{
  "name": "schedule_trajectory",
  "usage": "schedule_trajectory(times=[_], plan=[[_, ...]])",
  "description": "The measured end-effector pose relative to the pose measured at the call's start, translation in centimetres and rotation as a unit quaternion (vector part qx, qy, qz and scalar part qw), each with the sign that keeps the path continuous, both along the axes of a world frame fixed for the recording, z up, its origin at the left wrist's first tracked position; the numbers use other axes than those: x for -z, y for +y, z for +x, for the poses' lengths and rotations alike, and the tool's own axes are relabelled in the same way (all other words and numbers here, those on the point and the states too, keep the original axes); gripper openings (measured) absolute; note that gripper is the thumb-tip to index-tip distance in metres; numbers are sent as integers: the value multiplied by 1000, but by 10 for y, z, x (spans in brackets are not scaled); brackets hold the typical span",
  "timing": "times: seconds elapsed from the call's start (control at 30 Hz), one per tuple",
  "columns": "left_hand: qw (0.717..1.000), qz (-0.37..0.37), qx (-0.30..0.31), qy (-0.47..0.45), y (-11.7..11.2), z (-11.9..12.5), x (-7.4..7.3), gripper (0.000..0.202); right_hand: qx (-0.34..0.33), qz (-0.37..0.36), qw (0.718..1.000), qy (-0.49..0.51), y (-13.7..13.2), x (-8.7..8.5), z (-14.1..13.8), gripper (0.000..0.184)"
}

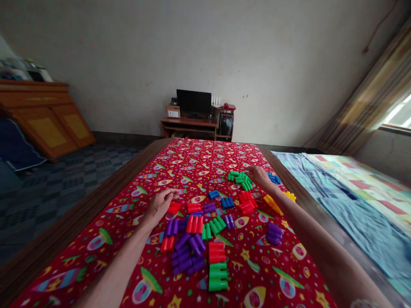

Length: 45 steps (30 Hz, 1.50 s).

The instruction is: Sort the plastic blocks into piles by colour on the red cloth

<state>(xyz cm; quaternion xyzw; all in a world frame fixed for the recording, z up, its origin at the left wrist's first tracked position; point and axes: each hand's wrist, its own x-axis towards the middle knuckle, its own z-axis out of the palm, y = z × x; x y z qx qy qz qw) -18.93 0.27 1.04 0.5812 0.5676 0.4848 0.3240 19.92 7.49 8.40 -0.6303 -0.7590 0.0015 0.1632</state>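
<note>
My left hand (159, 203) rests on the red patterned cloth, its fingers loosely stretched forward, beside a red plastic block (174, 208). I see nothing held in it. Farther off, my right hand (259, 176) is at the right edge of a pile of green blocks (241, 179). Its fingers are drawn together, and whatever they grip is too small to make out. Partly behind that hand lie blue blocks (274, 178). Red blocks (247, 202) and yellow blocks (272, 204) lie nearer, below the right wrist. Purple blocks (184, 256) are heaped between my forearms.
The cloth (205, 162) covers a long dark wooden table (96, 214). More red, green and purple blocks (275, 233) are scattered near me. On the right is a bed with a blue sheet (346, 214). A desk with a monitor (194, 102) stands against the far wall.
</note>
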Motion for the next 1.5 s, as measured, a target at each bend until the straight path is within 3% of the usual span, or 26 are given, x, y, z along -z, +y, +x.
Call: schedule_trajectory(times=[0.13, 0.37, 0.53, 0.7, 0.87, 1.03, 1.2, 1.27, 1.33, 1.43, 1.5], plan=[[1000, -3, 0, -1, 0, 0, 0, 40, 10, -42, 993, -107, -21, -6, 4, 29], [1000, -6, -1, 13, 1, -1, 1, 43, 21, -102, 983, -152, -29, 1, -14, 35], [1000, -5, -2, 13, 2, -1, 1, 45, 17, -70, 990, -121, -17, -7, -3, 30], [1000, -2, 2, 4, 3, -1, 3, 43, 18, -34, 995, -93, 14, -19, -1, 33], [1000, 4, 1, 10, 2, -2, 5, 44, -52, -39, 994, -87, 39, -10, -12, 24], [1000, 4, 2, 12, 3, -2, 6, 43, -78, -34, 993, -80, 40, -3, -12, 19], [1000, 5, -1, 12, 2, 0, 4, 40, -86, 4, 994, -69, 27, -16, -12, 26], [1000, 3, -1, 10, 1, 1, 2, 41, -125, 19, 991, -49, 10, -21, -26, 25], [1000, 0, 3, 11, 0, 1, 1, 42, -217, 23, 976, -7, -16, -21, -47, 23], [1000, 2, 10, 19, -1, 1, 0, 41, -389, -47, 920, 20, -68, -13, -81, 20], [1000, 8, 8, 21, -1, 0, 1, 40, -454, -87, 886, -22, -99, -2, -95, 16]])
